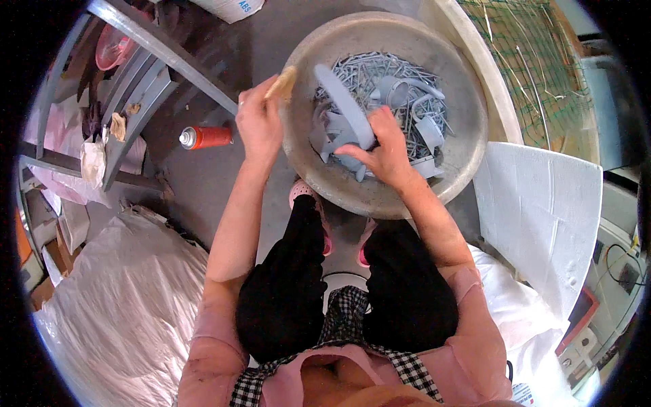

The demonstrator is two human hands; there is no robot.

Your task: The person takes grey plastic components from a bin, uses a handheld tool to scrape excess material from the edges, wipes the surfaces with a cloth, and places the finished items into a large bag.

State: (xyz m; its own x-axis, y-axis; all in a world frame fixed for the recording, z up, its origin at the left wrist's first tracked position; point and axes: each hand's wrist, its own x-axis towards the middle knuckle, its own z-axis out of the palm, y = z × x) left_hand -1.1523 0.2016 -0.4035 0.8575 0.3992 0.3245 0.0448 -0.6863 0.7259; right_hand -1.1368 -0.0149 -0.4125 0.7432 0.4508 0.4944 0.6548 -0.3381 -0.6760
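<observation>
My left hand (260,123) is closed around a tan, flat piece (282,83) near the left rim of a large round grey basin (312,44). What kind of thing the piece is, I cannot make out. Over the basin, my right hand (385,149) grips a long, curved grey plastic part (344,102), its thumb stretched toward the left. Beneath lie many thin grey plastic sticks (376,64). Among them are larger grey plastic pieces, including a curved ring-like one (393,91) and a broad one (429,132) at the right.
An orange spray can (207,138) lies on the floor left of the basin, beside a grey metal frame (169,51). A silvery sheet (129,285) covers something at the lower left. To the right stand a white foam board (536,210) and a green net (536,61).
</observation>
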